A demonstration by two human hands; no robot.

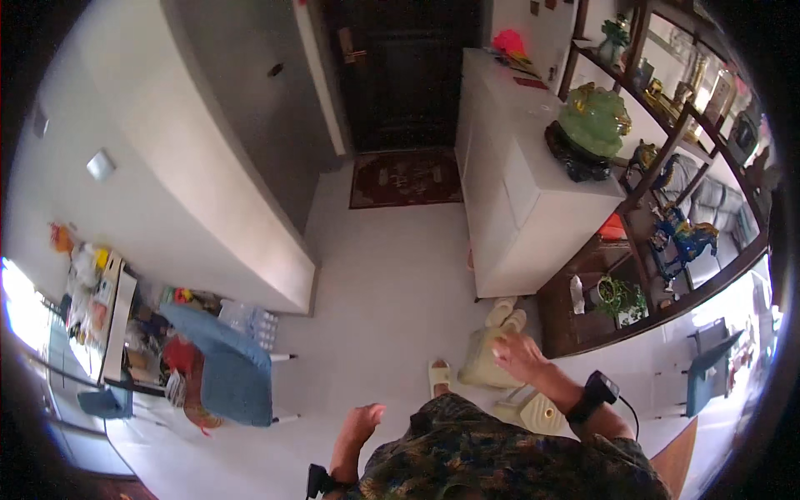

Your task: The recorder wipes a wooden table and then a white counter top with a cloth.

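Observation:
My left hand [364,422] hangs over the pale tiled floor, left of my camouflage-patterned clothing [487,453]. Its fingers are loosely bent, and I see nothing in them. To the right, my right hand [520,357] is in front of a cream, bag-like item [481,361]; whether they touch is unclear. The fingers curl and the palm is hidden. Under that forearm stands a cream ribbed plastic item [531,411] with a round opening. Pale slippers [501,311] lie just beyond. One of my feet shows in a light slipper [439,375].
A white cabinet [500,206] carries a green ornament [594,122] on a dark base. Right of it is a dark wooden display shelf [594,334]. Ahead are a dark door [409,75] and a red doormat [406,179]. A blue chair [234,375] stands left, near a cluttered table [112,312].

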